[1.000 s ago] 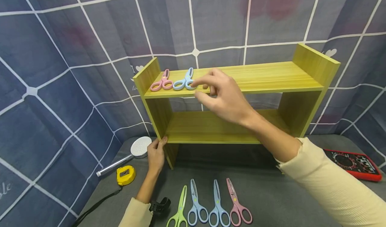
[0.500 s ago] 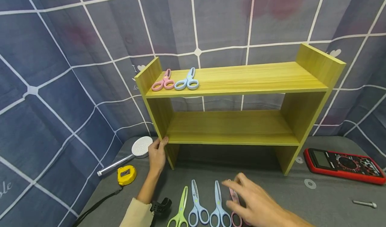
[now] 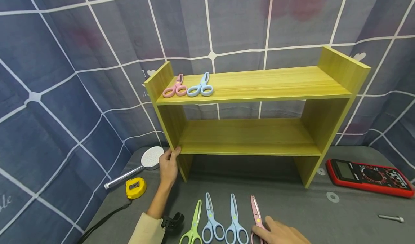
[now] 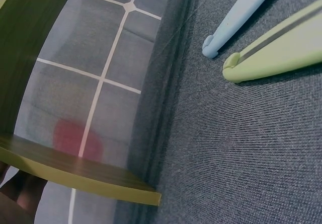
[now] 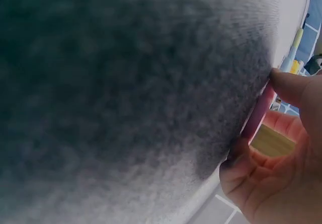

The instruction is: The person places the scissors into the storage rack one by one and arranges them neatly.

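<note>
My left hand grips the lower left side panel of a yellow wooden shelf. In the left wrist view its fingers show behind the panel's edge. At the front of the table my right hand pinches the handle of pink scissors; the handle shows between thumb and fingers in the right wrist view. To its left lie two blue scissors and green scissors, blades pointing away. On the top board rest pink scissors and blue scissors, side by side.
Left of the shelf lie a shower head and a yellow tape measure with a black strap. On the right are a red multimeter, a washer and a bolt. A tile-patterned curtain hangs behind.
My right hand has moved from beside the blue scissors on the top board down to the table and taken hold of the pink scissors' handle. The left hand has stayed on the panel.
</note>
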`<state>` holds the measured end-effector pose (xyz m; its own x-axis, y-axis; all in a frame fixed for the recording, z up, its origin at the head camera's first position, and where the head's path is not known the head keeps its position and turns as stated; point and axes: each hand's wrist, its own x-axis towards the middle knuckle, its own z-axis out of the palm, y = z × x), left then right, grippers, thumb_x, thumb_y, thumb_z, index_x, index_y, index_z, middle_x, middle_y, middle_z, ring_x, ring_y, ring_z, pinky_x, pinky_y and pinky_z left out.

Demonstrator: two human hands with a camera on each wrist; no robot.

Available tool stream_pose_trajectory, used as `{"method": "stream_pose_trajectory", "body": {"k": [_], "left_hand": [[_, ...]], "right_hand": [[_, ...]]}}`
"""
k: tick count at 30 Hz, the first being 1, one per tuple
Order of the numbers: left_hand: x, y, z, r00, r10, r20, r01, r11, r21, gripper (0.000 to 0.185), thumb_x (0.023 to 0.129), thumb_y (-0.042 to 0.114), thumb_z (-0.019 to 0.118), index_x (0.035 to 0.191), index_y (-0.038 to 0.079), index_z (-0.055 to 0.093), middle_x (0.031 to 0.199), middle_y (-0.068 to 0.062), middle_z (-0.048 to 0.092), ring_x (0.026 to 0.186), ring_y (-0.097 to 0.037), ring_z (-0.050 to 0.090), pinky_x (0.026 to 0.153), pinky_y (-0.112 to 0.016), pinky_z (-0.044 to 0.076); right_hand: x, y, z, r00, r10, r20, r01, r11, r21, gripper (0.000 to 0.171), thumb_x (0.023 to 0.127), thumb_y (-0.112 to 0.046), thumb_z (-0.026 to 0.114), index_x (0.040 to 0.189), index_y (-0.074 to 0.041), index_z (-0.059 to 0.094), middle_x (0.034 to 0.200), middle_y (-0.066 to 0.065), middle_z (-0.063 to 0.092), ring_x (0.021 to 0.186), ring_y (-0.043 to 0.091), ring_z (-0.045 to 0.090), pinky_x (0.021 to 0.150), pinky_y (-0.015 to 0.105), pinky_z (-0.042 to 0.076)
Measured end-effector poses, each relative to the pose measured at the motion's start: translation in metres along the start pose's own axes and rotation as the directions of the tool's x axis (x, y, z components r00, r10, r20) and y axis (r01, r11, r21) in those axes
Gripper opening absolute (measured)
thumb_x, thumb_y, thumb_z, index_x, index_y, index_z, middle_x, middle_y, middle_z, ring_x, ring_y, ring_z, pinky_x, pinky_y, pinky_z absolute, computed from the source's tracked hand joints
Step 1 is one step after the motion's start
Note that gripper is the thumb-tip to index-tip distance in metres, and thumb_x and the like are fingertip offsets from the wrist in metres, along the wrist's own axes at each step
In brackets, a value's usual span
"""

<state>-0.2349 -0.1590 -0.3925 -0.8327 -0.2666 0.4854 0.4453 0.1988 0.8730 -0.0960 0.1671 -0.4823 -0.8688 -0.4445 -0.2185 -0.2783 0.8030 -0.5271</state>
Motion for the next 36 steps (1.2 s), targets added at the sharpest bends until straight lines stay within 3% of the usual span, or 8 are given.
{"method": "stream_pose_trajectory", "body": {"k": [3, 5, 9, 19, 25, 31, 35, 36], "left_hand": [[0.0, 0.001, -0.001, 1.0, -0.012, 0.008, 0.012, 1.0, 0.006, 0.025, 0.093, 0.003, 0.057, 0.106, -0.016, 0.068, 0.104, -0.029, 0.066, 0.089, -0.002, 0.058, 0.086, -0.021, 0.043], [0.0, 0.001, -0.002, 1.0, -0.01, 0.011, 0.01, 1.0, 0.004, 0.025, 0.093, 0.003, 0.057, 0.106, -0.016, 0.068, 0.104, -0.029, 0.066, 0.089, -0.002, 0.058, 0.086, -0.021, 0.043], [-0.001, 0.001, -0.002, 1.0, 0.003, 0.003, -0.003, 1.0, -0.001, 0.024, 0.092, 0.002, 0.058, 0.105, -0.016, 0.068, 0.103, -0.03, 0.066, 0.087, -0.001, 0.059, 0.085, -0.02, 0.043], [0.0, 0.0, -0.001, 1.0, 0.016, 0.004, -0.016, 1.0, 0.0, 0.024, 0.092, 0.002, 0.058, 0.104, -0.017, 0.068, 0.101, -0.03, 0.066, 0.087, -0.001, 0.058, 0.085, -0.02, 0.043], [0.0, 0.001, 0.0, 1.0, 0.014, 0.011, -0.014, 1.0, 0.0, 0.025, 0.093, 0.003, 0.057, 0.106, -0.016, 0.068, 0.104, -0.03, 0.066, 0.089, -0.002, 0.059, 0.085, -0.021, 0.043], [0.0, 0.0, 0.0, 1.0, 0.011, 0.0, -0.011, 1.0, 0.002, 0.024, 0.092, 0.002, 0.058, 0.103, -0.016, 0.068, 0.101, -0.028, 0.067, 0.087, -0.002, 0.059, 0.084, -0.02, 0.043], [0.0, 0.0, 0.0, 1.0, 0.01, -0.009, -0.01, 1.0, 0.008, 0.023, 0.092, 0.002, 0.058, 0.1, -0.016, 0.069, 0.097, -0.026, 0.068, 0.085, -0.002, 0.059, 0.084, -0.02, 0.043], [0.0, 0.0, 0.0, 1.0, 0.009, -0.008, -0.009, 1.0, 0.009, 0.023, 0.092, 0.002, 0.058, 0.1, -0.016, 0.069, 0.096, -0.026, 0.068, 0.085, -0.002, 0.058, 0.084, -0.021, 0.043]], "right_hand": [[-0.003, 0.007, -0.001, 0.959, -0.276, -0.057, 0.268, 0.955, -0.126, 0.024, 0.089, -0.036, 0.068, 0.109, -0.034, 0.055, 0.08, -0.014, 0.034, 0.059, -0.001, 0.034, 0.045, 0.021, 0.031], [-0.003, 0.011, -0.002, 0.946, -0.32, -0.057, 0.313, 0.943, -0.11, 0.026, 0.089, -0.037, 0.068, 0.111, -0.035, 0.055, 0.081, -0.015, 0.033, 0.059, -0.002, 0.033, 0.045, 0.02, 0.031], [-0.001, 0.017, -0.003, 0.939, -0.342, -0.022, 0.341, 0.939, -0.044, 0.027, 0.092, -0.038, 0.065, 0.116, -0.034, 0.053, 0.083, -0.014, 0.034, 0.062, -0.003, 0.036, 0.047, 0.02, 0.033], [-0.001, 0.026, -0.006, 0.835, -0.534, -0.133, 0.533, 0.845, -0.045, 0.024, 0.092, -0.029, 0.065, 0.115, -0.028, 0.059, 0.091, -0.02, 0.043, 0.066, -0.008, 0.039, 0.052, 0.015, 0.035], [-0.007, 0.013, -0.015, 0.733, -0.618, -0.285, 0.608, 0.783, -0.135, 0.038, 0.088, -0.03, 0.072, 0.124, -0.026, 0.061, 0.094, -0.018, 0.043, 0.069, -0.009, 0.038, 0.056, 0.006, 0.029], [-0.014, -0.018, -0.054, 0.709, -0.62, -0.336, 0.628, 0.772, -0.099, 0.042, 0.09, -0.024, 0.072, 0.13, -0.027, 0.059, 0.092, -0.014, 0.042, 0.07, -0.008, 0.041, 0.055, 0.008, 0.032], [-0.018, -0.044, -0.087, 0.575, -0.687, -0.444, 0.687, 0.7, -0.195, 0.035, 0.096, -0.025, 0.065, 0.13, -0.018, 0.061, 0.093, -0.011, 0.045, 0.072, -0.004, 0.043, 0.059, 0.005, 0.032], [-0.018, -0.051, -0.095, 0.511, -0.712, -0.481, 0.698, 0.67, -0.251, 0.034, 0.097, -0.027, 0.062, 0.129, -0.014, 0.062, 0.094, -0.009, 0.046, 0.072, -0.003, 0.043, 0.06, 0.005, 0.032]]}}
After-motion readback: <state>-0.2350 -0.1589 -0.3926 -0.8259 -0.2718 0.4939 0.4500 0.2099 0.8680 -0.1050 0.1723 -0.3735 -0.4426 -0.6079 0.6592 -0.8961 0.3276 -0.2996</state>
